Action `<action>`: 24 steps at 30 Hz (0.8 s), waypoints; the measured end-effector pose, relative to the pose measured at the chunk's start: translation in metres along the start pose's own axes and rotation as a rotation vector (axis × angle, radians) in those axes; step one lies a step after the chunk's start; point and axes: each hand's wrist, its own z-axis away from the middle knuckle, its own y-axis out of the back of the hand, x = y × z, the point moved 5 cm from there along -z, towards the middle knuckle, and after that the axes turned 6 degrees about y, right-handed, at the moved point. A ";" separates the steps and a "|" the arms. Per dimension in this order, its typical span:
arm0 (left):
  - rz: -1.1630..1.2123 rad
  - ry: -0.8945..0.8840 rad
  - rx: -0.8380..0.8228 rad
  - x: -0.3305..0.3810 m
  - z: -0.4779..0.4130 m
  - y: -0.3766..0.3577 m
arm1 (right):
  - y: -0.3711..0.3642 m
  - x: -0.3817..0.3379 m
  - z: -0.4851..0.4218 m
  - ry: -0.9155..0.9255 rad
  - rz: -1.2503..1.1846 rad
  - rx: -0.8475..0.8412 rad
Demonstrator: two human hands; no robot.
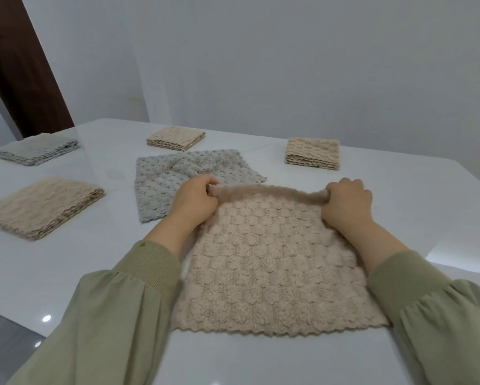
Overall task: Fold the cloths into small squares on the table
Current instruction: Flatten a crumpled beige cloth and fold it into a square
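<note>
A beige textured cloth [275,268] lies spread flat on the white table [400,195] in front of me. My left hand [195,200] pinches its far left corner and my right hand [347,202] pinches its far right corner; the far edge is lifted slightly between them. Behind it lies an unfolded grey cloth [163,187], partly rumpled at its far side and partly hidden by my left hand.
Folded stacks sit around the table: a beige stack [41,207] at the left, a grey stack [37,149] at the far left, a beige stack [176,138] at the far middle, another beige stack [312,152] at the far right. A wall stands behind the table.
</note>
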 end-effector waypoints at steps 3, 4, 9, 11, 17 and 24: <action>0.064 0.028 0.032 0.002 0.000 0.010 | 0.016 0.011 0.003 -0.044 -0.065 0.173; 0.090 0.037 0.058 0.002 -0.001 0.014 | 0.019 0.013 0.003 -0.060 -0.138 0.192; 0.280 0.128 0.062 -0.004 -0.002 0.021 | 0.018 0.022 -0.002 -0.156 -0.407 0.115; 0.451 0.221 -0.007 -0.007 -0.002 0.017 | 0.015 0.032 -0.005 -0.177 -0.424 0.068; 0.819 0.396 -0.159 -0.006 0.004 0.005 | 0.004 0.039 -0.008 -0.238 -0.587 0.028; 1.353 0.156 -0.087 0.009 -0.002 0.030 | 0.044 0.000 -0.003 0.068 -0.931 0.471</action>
